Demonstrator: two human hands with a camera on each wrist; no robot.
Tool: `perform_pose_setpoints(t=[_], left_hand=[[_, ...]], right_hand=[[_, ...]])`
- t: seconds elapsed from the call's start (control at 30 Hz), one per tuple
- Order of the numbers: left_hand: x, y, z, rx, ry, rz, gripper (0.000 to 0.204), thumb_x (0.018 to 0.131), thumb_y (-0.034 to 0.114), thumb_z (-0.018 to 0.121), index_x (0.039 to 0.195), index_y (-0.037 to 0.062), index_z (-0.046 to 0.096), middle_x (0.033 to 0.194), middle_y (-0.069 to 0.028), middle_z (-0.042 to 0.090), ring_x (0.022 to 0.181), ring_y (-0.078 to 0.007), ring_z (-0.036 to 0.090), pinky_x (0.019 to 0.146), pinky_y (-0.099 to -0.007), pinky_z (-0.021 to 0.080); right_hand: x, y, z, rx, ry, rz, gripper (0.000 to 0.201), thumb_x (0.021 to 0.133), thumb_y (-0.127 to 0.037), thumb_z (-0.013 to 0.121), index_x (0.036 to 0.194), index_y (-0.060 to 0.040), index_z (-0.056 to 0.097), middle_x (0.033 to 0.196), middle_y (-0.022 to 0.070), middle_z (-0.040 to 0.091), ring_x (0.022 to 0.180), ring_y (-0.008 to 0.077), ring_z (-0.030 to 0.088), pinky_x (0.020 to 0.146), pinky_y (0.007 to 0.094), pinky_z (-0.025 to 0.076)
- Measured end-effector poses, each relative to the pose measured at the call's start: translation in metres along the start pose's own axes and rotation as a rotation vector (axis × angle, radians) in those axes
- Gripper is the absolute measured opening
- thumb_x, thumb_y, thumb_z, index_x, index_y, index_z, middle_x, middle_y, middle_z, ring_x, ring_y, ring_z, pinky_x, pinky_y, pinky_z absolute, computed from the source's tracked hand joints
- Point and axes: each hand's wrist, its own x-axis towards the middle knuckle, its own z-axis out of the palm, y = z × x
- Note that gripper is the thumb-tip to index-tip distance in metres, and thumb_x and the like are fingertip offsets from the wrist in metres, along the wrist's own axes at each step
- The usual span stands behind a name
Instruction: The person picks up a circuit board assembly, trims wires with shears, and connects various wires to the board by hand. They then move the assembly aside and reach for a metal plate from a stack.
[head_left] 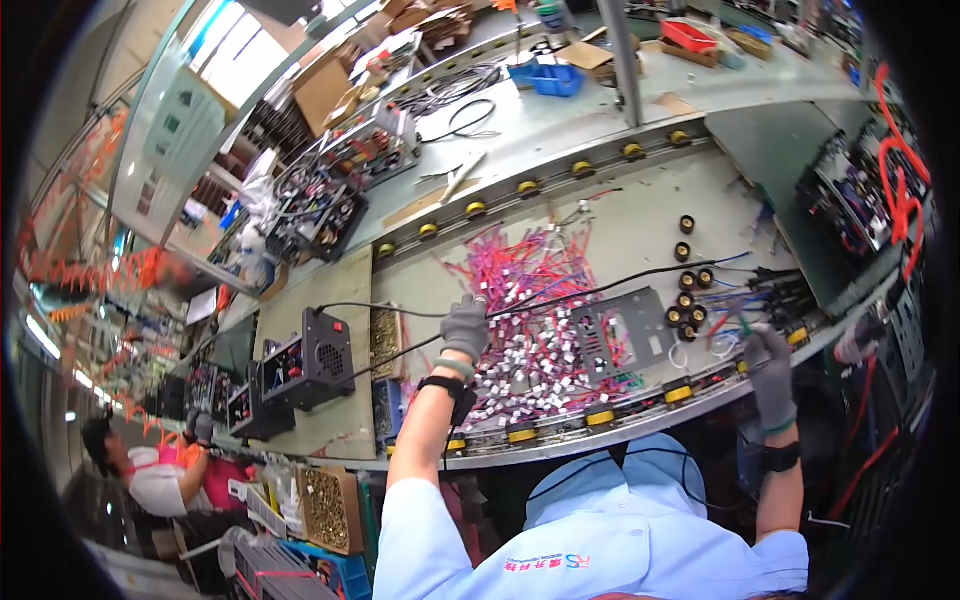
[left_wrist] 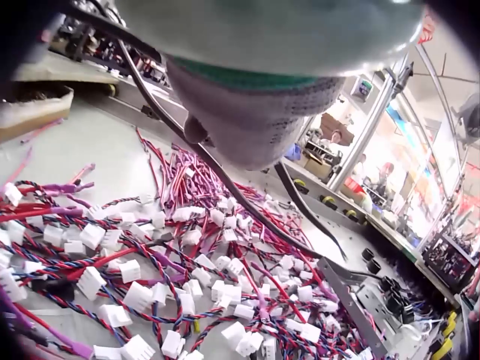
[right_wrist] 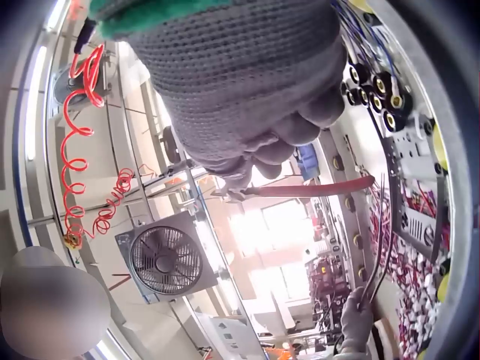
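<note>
My gloved left hand (head_left: 465, 328) grips black cables (head_left: 620, 275) over a spread of wires. Two cable runs lead left from it toward a black metal-cased unit (head_left: 325, 350) with a red switch; on the other side they stretch right across the bench. In the left wrist view, the cable (left_wrist: 225, 184) passes by the gloved fingers. My gloved right hand (head_left: 770, 370) is at the bench's front right edge. Its fingers are curled around a slim red piece (right_wrist: 315, 189) with a metallic end, whose kind I cannot tell.
Red and purple wires with white connectors (head_left: 530, 370) cover the middle bench. A grey metal panel (head_left: 650, 330) lies right of them, beside several black round parts (head_left: 686, 282). Yellow rollers (head_left: 600, 415) line the edge. Another person (head_left: 165, 480) sits at far left.
</note>
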Motion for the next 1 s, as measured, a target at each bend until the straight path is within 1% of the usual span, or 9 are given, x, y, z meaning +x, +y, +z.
perform_pose_setpoints(t=[0.2,0.37,0.47,0.53,0.63,0.7,0.8,0.93,1.0], left_hand=[[-0.004,-0.03,-0.023,0.101,-0.391,0.058,0.032,0.087,0.033,0.063,0.111,0.0127,0.067,0.111,-0.0145,0.069,0.111,-0.0339,0.062,0.094,-0.0479,0.049],[-0.033,-0.1,-0.052,-0.763,-0.444,0.097,0.024,0.094,0.024,0.058,0.11,0.0093,0.069,0.098,-0.0096,0.071,0.079,-0.0267,0.066,0.07,-0.0364,0.055],[-0.063,-0.18,-0.126,-1.068,-0.075,-0.299,0.021,0.099,0.015,0.053,0.112,0.0111,0.069,0.081,-0.0004,0.058,0.061,-0.0122,0.054,0.057,-0.029,0.051],[-0.082,-0.255,-0.143,-1.975,0.324,-0.761,0.018,0.101,0.025,0.057,0.105,0.0099,0.067,0.076,0.0012,0.054,0.054,-0.0106,0.048,0.045,-0.0245,0.041],[-0.134,-0.345,-0.152,-1.142,0.705,-1.253,0.044,0.091,0.043,0.07,0.113,0.0053,0.064,0.069,-0.0083,0.062,0.065,-0.0217,0.063,0.056,-0.0324,0.051],[-0.166,-0.342,-0.166,-0.175,0.475,-1.325,0.054,0.083,0.038,0.074,0.119,0.002,0.056,0.114,-0.026,0.069,0.11,-0.0428,0.065,0.094,-0.0495,0.051],[-0.168,-0.333,-0.156,-0.075,0.003,-1.485,0.07,0.081,0.036,0.075,0.138,0.0075,0.046,0.143,-0.0203,0.053,0.124,-0.0372,0.059,0.103,-0.046,0.048],[-0.159,-0.328,-0.13,-0.137,0.104,-1.427,0.087,0.08,0.043,0.072,0.151,0.0067,0.036,0.143,-0.0216,0.053,0.128,-0.0367,0.056,0.108,-0.0458,0.044],[-0.138,-0.302,-0.15,0.065,0.131,-1.192,0.05,0.083,0.053,0.063,0.104,0.0087,0.075,0.112,-0.0221,0.07,0.107,-0.0383,0.066,0.084,-0.0506,0.051]], right_hand=[[0.118,0.074,-0.091,-0.95,0.254,-0.157,0.02,0.098,-0.021,0.061,0.109,-0.0057,0.065,0.089,0.0222,0.066,0.079,0.0377,0.066,0.069,0.0411,0.05],[0.21,0.24,-0.205,-1.277,0.091,0.024,0.041,0.097,-0.033,0.057,0.13,-0.0084,0.058,0.115,0.0256,0.065,0.103,0.0444,0.063,0.084,0.0497,0.051],[0.219,0.236,-0.192,-1.425,0.053,0.281,0.054,0.096,-0.043,0.06,0.136,-0.0061,0.054,0.137,0.0261,0.055,0.126,0.0423,0.052,0.104,0.048,0.042],[0.211,0.221,-0.189,-1.523,0.044,0.129,0.06,0.093,-0.038,0.064,0.14,-0.004,0.05,0.141,0.0261,0.052,0.134,0.0421,0.045,0.114,0.0471,0.035],[0.182,0.137,-0.131,-1.752,-0.084,0.212,0.059,0.091,-0.029,0.067,0.141,-0.0028,0.049,0.144,0.0264,0.049,0.136,0.0407,0.044,0.117,0.0452,0.032],[0.191,0.182,-0.151,-1.838,-0.065,0.095,0.052,0.093,-0.024,0.065,0.139,-0.0021,0.051,0.143,0.0271,0.048,0.135,0.0408,0.044,0.115,0.0448,0.034],[0.209,0.225,-0.154,-1.788,0.205,0.079,0.045,0.099,-0.016,0.054,0.141,-0.0003,0.049,0.142,0.0253,0.051,0.137,0.0358,0.044,0.117,0.0397,0.032],[0.187,0.174,-0.109,-1.043,0.059,-0.024,0.04,0.095,-0.021,0.055,0.129,0.0002,0.059,0.124,0.0177,0.065,0.116,0.0305,0.06,0.097,0.0383,0.046],[0.155,0.142,-0.074,-0.94,0.194,-0.099,0.037,0.079,-0.022,0.071,0.111,-0.0042,0.069,0.102,0.0192,0.071,0.096,0.0365,0.068,0.083,0.0434,0.052]])
